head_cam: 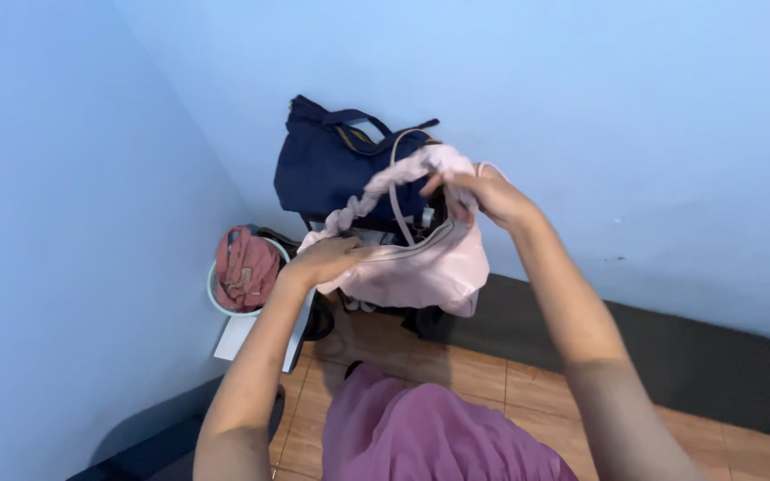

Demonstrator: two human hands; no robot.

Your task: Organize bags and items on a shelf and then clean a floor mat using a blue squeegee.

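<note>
Here the pink handbag hangs in mid-air before the navy tote — left hand clasped on its zipped rim, right hand pinching the braided strap. Soft, light, floppy — likely best held by rim and strap.

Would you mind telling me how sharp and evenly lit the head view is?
Head view: the right hand and pink bag are motion-blurred; the navy bag is sharper; light is soft, bluish, without glare; the left hand is slightly soft.
</note>
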